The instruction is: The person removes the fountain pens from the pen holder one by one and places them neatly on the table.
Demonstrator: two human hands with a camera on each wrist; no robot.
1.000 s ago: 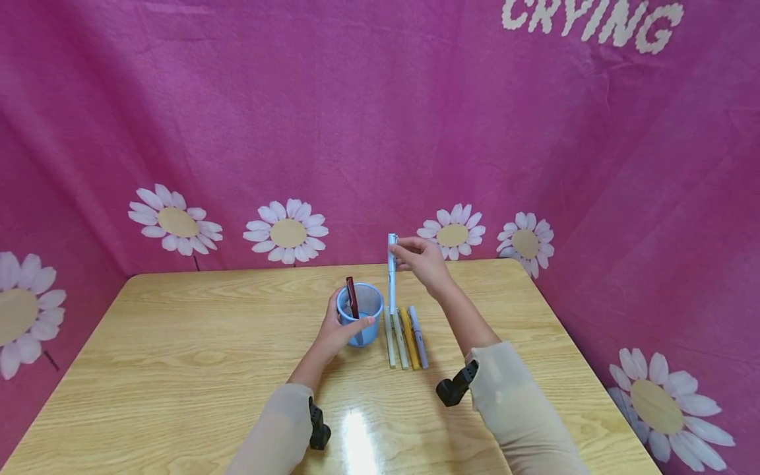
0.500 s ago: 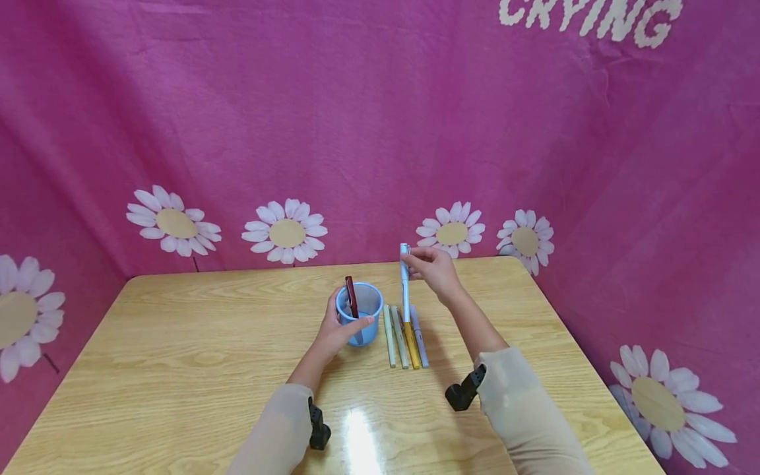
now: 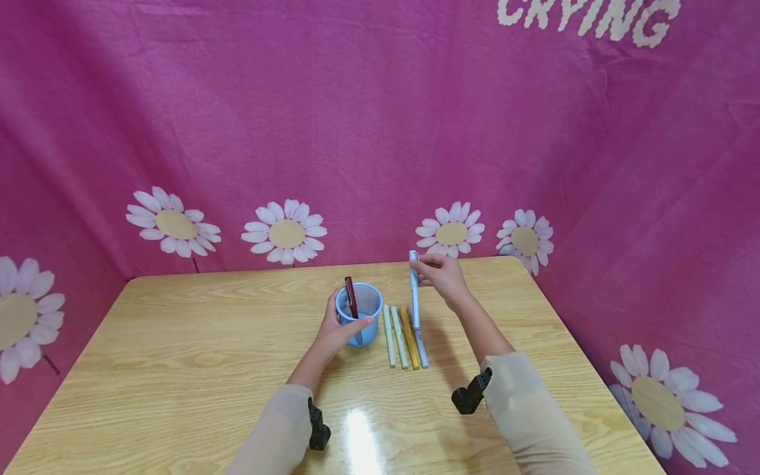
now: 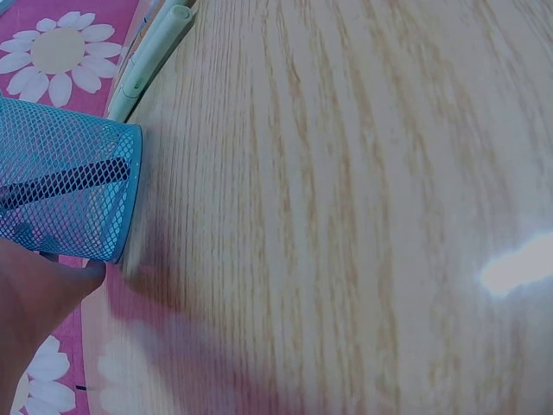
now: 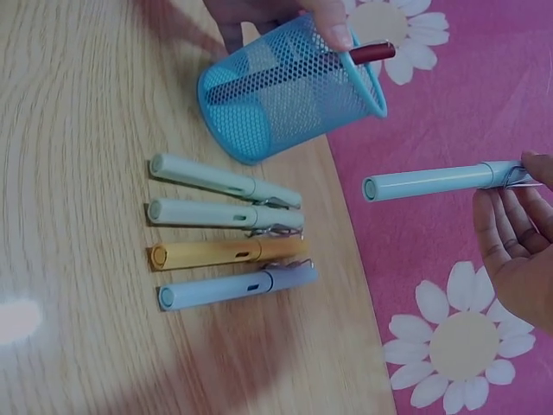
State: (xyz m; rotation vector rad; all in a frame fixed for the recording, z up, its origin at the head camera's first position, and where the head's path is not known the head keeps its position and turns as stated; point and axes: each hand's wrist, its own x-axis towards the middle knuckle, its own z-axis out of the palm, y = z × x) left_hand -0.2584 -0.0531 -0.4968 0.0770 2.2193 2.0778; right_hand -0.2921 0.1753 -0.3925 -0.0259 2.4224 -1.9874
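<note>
My left hand (image 3: 337, 332) grips the side of a blue mesh pen cup (image 3: 373, 335), thumb near its rim. A dark red pen (image 3: 351, 297) leans inside the cup. Between thumb and fingers, my right hand (image 3: 442, 276) pinches a light blue pen (image 3: 414, 290) by its capped upper end. That pen hangs nearly upright above the row of pens. On the table to the right of the cup lie two pale green pens (image 5: 212, 179), a yellow pen (image 5: 207, 253) and a lavender-blue pen (image 5: 216, 288), side by side. The held pen partly covers the lavender-blue one in the head view.
The wooden table (image 3: 196, 369) spreads around the hands, with a bright light reflection near its front. Behind its back edge hangs a pink cloth (image 3: 356, 132) printed with daisies. Small black cameras (image 3: 469, 396) sit on both wrists.
My right hand has carried the light blue pen to the right and slightly down, from over the green pens to over the lavender-blue one. My left hand and the cup have stayed put.
</note>
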